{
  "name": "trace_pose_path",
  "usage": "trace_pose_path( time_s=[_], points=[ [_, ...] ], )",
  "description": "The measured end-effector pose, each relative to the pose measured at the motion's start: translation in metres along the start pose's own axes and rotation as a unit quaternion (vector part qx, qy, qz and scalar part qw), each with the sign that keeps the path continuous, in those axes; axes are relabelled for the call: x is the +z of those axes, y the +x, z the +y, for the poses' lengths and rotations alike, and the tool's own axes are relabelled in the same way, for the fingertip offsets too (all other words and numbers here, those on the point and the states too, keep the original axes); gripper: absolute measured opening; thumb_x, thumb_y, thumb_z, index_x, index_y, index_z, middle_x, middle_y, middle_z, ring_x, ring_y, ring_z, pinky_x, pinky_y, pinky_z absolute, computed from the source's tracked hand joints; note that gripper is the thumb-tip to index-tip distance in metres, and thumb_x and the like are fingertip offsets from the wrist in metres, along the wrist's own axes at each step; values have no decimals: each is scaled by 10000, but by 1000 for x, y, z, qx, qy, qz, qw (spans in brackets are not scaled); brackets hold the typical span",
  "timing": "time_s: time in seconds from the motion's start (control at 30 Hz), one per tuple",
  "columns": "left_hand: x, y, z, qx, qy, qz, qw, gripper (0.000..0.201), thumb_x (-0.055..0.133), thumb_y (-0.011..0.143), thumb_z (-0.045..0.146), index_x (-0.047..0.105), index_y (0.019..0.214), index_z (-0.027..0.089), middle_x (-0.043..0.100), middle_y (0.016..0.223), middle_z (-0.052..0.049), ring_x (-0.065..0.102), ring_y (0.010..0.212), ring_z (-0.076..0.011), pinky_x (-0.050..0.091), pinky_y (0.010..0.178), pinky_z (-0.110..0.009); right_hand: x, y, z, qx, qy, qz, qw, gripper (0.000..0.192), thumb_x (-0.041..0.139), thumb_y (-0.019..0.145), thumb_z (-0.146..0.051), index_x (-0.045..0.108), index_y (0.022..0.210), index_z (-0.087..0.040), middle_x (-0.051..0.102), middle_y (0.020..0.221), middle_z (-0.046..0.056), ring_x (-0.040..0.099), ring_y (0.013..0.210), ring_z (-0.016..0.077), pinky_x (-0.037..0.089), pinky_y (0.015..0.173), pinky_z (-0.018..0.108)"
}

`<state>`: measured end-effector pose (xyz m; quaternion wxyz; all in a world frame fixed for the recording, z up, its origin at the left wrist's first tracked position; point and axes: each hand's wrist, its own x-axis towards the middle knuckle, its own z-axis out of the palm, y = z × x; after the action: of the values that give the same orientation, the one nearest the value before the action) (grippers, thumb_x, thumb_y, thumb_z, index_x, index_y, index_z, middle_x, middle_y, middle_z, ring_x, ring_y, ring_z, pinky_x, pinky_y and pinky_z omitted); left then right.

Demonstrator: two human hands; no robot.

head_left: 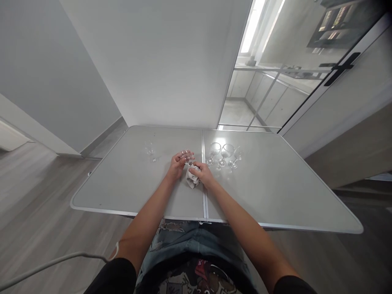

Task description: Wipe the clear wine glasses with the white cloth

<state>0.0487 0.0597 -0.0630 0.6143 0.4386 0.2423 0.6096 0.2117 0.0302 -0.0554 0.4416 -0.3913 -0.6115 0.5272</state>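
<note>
Glass: small, clear and see-through, held at the centre of the frame just above the table; its rim shows as a pale ring between the fingertips, and its lower part is hidden behind the hands, so its foot cannot be made out.
Left hand: fingers curled round the glass from the left, pinching it at the rim, thumb toward the camera.
Right hand: closed on the cloth, fingers bunched over it, just right of and below the glass, touching the left hand's fingertips.
Cloth: pale grey-white, crumpled, pressed up against the glass from below and hanging a little toward the table.
Table: grey folding top with a light metal edge, a seam running down its middle right under the hands.
Lone glass: clear, stemmed, upright, left of the hands and a little farther up the frame, well apart from the others.
Three glasses: clear, stemmed with round bowls, upright in a close row right of the seam, near the right hand.
Arms: bare, reaching up from the lower edge of the frame.
</note>
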Motion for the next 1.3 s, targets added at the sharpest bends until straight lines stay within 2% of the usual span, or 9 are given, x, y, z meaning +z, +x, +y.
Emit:
trace_pose_path(
  time_s=[0.37, 0.47, 0.63, 0.77, 0.9, 1.0, 1.1, 1.17, 1.3],
  points=[
    [-1, 1, -3, 11, 1, 16, 1000, 631, 895, 634, 432, 698, 1155, 135, 705, 1205, -191, 717, 990, -276, 516, 921, -390, 3, -3, -3, -22, -75, 60, 995, 218, 700, 744, -410, 650, 758, -198, 557, 664, -17, 465, 631, 132, 383, 611, 264],
    [-1, 0, -2, 2, 0, 10, 1000, 633, 877, 649, 482, 706, 1147, 131, 714, 1184, -193, 723, 986, -295, 525, 907, -400, 1, -4, -5, 31, 35, 30, 998, 259, 732, 713, -426, 623, 719, -190, 531, 644, -17, 455, 609, 123, 375, 579, 250],
    [2, -1, -2, 0, 5, -1, 1000, 669, 841, 651, 584, 718, 1134, 139, 734, 1137, -175, 734, 954, -292, 539, 891, -394, -5, -4, -5, 128, 224, -80, 963, 305, 712, 747, -456, 566, 717, -189, 509, 653, -10, 457, 581, 118, 392, 564, 253],
    [3, 2, -7, 26, 24, 41, 999, 585, 862, 678, 473, 716, 1140, 144, 732, 1150, -170, 731, 956, -272, 526, 919, -391, 0, -4, -3, 23, -16, 55, 998, 239, 686, 759, -436, 632, 770, -204, 572, 688, 6, 500, 633, 153, 417, 642, 283],
    [4, 2, -9, 41, 40, 67, 996, 559, 892, 651, 404, 722, 1123, 157, 738, 1140, -157, 732, 940, -258, 519, 936, -397, 4, -4, -3, -45, -183, 149, 971, 189, 676, 755, -393, 674, 825, -218, 637, 755, 24, 559, 735, 195, 427, 735, 307],
    [4, 0, -6, 24, 20, 40, 999, 593, 869, 661, 489, 723, 1125, 148, 737, 1133, -166, 734, 934, -270, 531, 905, -391, 0, -4, -4, 36, -17, 42, 998, 236, 705, 751, -425, 633, 737, -201, 584, 662, -1, 522, 636, 161, 416, 637, 279],
    [3, -2, -3, 14, 0, 19, 1000, 695, 855, 626, 588, 721, 1135, 134, 727, 1154, -185, 734, 940, -285, 539, 884, -385, -5, -3, -3, 138, 227, -65, 962, 278, 736, 750, -435, 620, 733, -183, 572, 656, -8, 496, 579, 124, 412, 573, 256],
    [3, -2, -2, 19, -8, 23, 1000, 716, 857, 622, 590, 709, 1159, 139, 703, 1214, -196, 727, 975, -288, 541, 883, -379, -6, -2, -1, 162, 307, -60, 936, 274, 757, 753, -423, 642, 760, -174, 592, 681, -5, 509, 588, 113, 423, 571, 241],
    [3, -2, 0, 36, -10, 38, 999, 728, 880, 629, 528, 668, 1224, 164, 615, 1365, -208, 696, 1077, -293, 543, 871, -352, -1, 3, 5, 137, 301, 33, 943, 273, 777, 755, -418, 695, 818, -165, 626, 716, -5, 538, 629, 107, 413, 562, 212]
  ],
)
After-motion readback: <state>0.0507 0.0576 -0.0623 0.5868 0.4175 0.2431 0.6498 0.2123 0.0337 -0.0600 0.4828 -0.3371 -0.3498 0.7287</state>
